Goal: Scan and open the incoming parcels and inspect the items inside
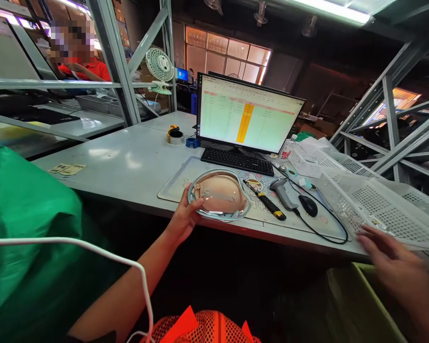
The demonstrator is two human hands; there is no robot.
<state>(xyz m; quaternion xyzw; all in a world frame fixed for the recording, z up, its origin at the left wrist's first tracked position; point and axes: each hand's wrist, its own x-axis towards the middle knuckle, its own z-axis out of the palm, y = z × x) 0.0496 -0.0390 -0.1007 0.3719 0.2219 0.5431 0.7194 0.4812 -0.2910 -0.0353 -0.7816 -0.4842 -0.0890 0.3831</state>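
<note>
My left hand is closed on the left rim of a clear, glass-like dish. Its thumb lies over the edge, and the dish is held above the front of the desk, with a notch in its outline at the upper right. Farther right, my right hand is slightly blurred, fingers stretched out with nothing visible in them. It hovers by the front of a white perforated basket and above a green-yellow bin. A black and yellow utility knife lies just right of the dish.
On the desk mat are a grey barcode scanner, a black mouse and a keyboard before a monitor. Tape rolls stand behind. A white cable crosses at left beside green sheeting.
</note>
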